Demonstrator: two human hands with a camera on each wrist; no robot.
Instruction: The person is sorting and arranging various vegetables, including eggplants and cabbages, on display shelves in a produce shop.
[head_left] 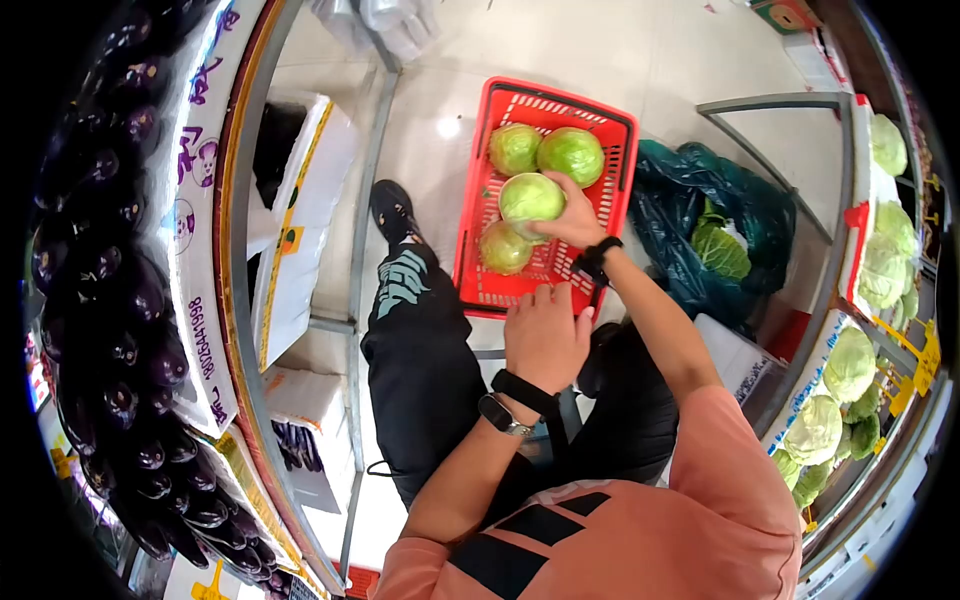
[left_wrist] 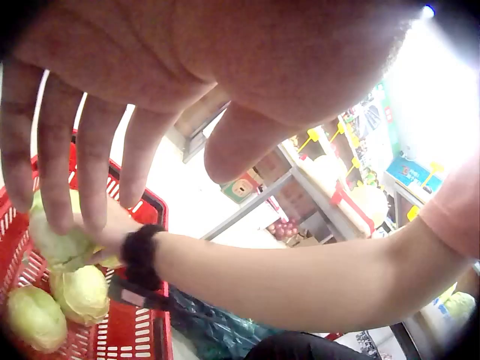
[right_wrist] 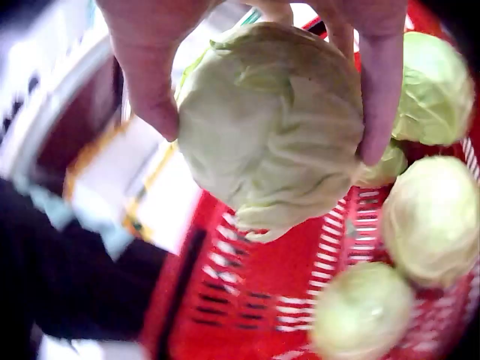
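My right hand (head_left: 573,216) grips a pale green cabbage (head_left: 531,197) over the red plastic basket (head_left: 548,90). In the right wrist view, thumb and fingers spread around the sides of this cabbage (right_wrist: 270,127). Several other cabbages lie in the basket, among them a greener cabbage (head_left: 571,156) at the far end and a paler cabbage (head_left: 505,248) toward the near left. My left hand (head_left: 547,338) is by the basket's near rim, fingers extended and holding nothing. From the left wrist, its straight fingers (left_wrist: 56,150) partly cover the right hand and the basket.
A dark green plastic bag (head_left: 665,215) with a leafy cabbage (head_left: 720,250) in it lies right of the basket. Eggplants (head_left: 120,350) fill a stand at left; more cabbages (head_left: 850,365) sit on shelves at right. Metal frames (head_left: 770,101) flank the floor space. My shoe (head_left: 393,212) is left of the basket.
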